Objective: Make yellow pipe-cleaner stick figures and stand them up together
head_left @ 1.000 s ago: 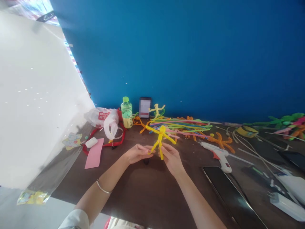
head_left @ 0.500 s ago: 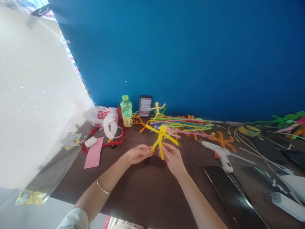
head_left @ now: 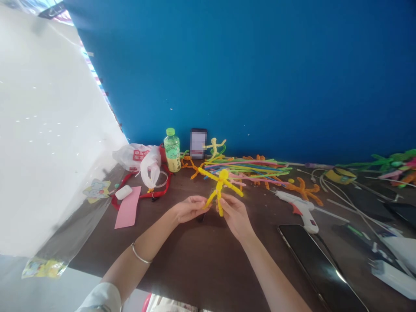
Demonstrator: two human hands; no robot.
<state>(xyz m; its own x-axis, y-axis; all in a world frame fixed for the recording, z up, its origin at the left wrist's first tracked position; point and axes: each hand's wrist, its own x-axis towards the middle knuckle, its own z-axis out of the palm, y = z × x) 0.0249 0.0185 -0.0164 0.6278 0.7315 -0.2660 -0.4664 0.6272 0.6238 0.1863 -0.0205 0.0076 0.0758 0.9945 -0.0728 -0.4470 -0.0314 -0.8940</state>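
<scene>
We are pinching a yellow pipe-cleaner figure (head_left: 220, 187), left hand (head_left: 190, 209) and right hand (head_left: 235, 216) both curled on its legs, holding it over the bench (head_left: 208, 264)

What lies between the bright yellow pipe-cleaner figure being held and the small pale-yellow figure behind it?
Multicoloured pipe cleaners lie between the yellow figure and the pale figure, in the head view.

A dark wooden table (head_left: 182, 264) carries colored pipe cleaners (head_left: 247, 167), a hot glue gun (head_left: 300, 209), pink paper (head_left: 128, 207), and a black tablet (head_left: 321, 268)
</scene>
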